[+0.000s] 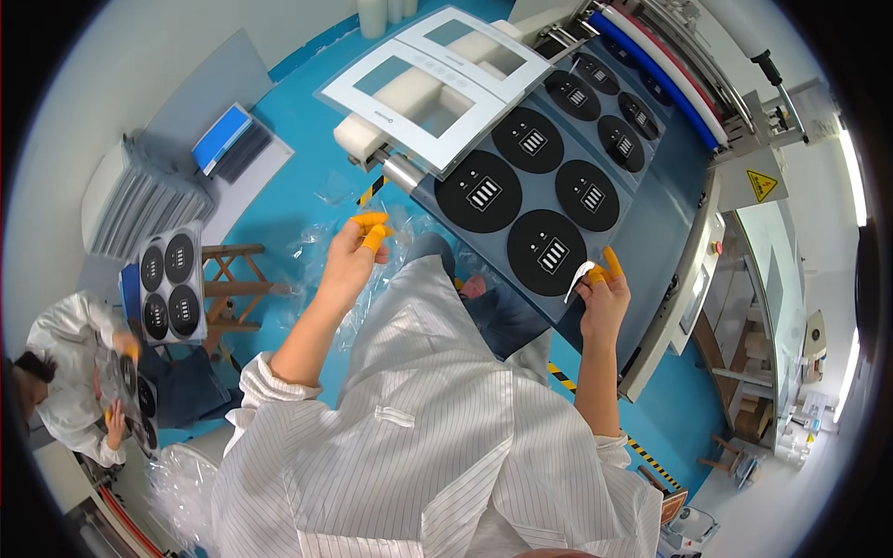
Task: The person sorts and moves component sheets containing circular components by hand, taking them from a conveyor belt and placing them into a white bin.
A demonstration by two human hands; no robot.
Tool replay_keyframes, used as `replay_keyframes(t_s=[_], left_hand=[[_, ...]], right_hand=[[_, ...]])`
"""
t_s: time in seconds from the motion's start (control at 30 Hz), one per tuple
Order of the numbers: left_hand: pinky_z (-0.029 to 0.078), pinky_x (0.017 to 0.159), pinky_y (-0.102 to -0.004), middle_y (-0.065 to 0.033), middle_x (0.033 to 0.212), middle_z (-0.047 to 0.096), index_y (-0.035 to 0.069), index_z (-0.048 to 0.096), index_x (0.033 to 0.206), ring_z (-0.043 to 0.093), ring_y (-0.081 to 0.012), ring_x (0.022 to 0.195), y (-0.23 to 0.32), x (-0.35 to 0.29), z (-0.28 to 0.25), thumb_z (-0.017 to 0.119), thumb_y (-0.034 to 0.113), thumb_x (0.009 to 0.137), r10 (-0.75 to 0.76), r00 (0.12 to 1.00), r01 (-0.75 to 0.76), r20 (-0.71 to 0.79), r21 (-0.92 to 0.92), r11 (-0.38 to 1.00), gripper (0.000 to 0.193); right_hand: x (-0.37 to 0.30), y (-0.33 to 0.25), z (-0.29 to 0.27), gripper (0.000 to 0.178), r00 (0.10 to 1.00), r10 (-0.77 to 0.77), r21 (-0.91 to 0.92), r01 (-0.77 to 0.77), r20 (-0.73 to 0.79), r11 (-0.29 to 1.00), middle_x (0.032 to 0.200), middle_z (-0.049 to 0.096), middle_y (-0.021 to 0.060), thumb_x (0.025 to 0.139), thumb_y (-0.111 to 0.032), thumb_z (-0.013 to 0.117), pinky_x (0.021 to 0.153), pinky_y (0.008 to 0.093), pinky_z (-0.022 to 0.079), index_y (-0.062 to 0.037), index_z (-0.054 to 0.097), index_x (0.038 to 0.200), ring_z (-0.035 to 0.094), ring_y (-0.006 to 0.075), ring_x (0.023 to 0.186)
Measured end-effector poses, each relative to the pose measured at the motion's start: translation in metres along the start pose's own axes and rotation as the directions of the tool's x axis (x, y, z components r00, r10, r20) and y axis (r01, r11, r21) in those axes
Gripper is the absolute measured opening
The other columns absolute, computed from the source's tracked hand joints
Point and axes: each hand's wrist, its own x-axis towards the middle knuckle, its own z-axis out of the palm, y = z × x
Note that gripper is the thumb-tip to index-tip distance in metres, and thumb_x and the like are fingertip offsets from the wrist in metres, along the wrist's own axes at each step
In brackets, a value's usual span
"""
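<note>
I saw the pinstriped coat [419,409] nearest. Ahead of it, the person's left hand [349,258] hung over the teal floor [288,116], its orange-capped fingertips [372,219] close together; I couldn't tell whether anything lay between them. The right hand [606,302], raised at the near edge of the grey-blue bed [672,223], was clamped by thumb and fingers on a curled white strip [578,272], just beside the nearest black disc [547,253]. Beyond it, more black discs [587,195] lay in rows. Two white panels [488,93] with window openings rested on pale foam [361,139] at far left; a blue roller [653,78] crossed the far right. Well off left, a co-worker [70,339] bent over similar discs [146,397].
</note>
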Motion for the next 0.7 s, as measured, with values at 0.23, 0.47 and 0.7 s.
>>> replay_keyframes(t_s=[0.23,0.47,0.7], left_hand=[[0.047,0.065,-0.0243,-0.0077,0.092,0.056,0.000,0.051,0.106,0.052,-0.0112,0.071,-0.012,0.002,-0.014,0.041,0.006,0.087,-0.026,0.998,0.024,-0.060,-0.026,0.999,0.023],[0.045,0.056,-0.0260,-0.0071,0.081,0.056,0.001,0.052,0.100,0.052,-0.0123,0.062,-0.048,0.000,-0.037,0.044,0.007,0.082,0.074,0.991,-0.079,-0.109,-0.039,0.996,0.021],[0.047,0.060,-0.0257,-0.0082,0.086,0.056,0.001,0.052,0.102,0.053,-0.0130,0.065,-0.085,-0.013,-0.082,0.045,0.010,0.084,0.053,0.957,-0.055,-0.286,0.000,0.998,0.021]], right_hand=[[0.018,0.006,0.003,0.042,1.000,-0.010,-0.062,0.012,0.025,0.998,0.091,0.056,0.0125,0.080,0.008,0.034,0.062,0.0210,0.048,0.0023,0.041,0.121,0.056,0.0134,0.071],[0.055,0.018,-0.023,0.036,0.996,-0.037,-0.129,0.046,0.075,0.991,0.087,0.057,0.0104,0.080,-0.002,0.044,0.064,0.0237,0.045,0.0021,0.047,0.116,0.055,0.0151,0.074],[0.131,0.018,-0.050,0.031,1.000,-0.026,-0.402,0.024,0.000,0.915,0.093,0.057,0.0084,0.082,-0.011,0.044,0.068,0.0222,0.042,0.0035,0.051,0.108,0.054,0.0141,0.083]])
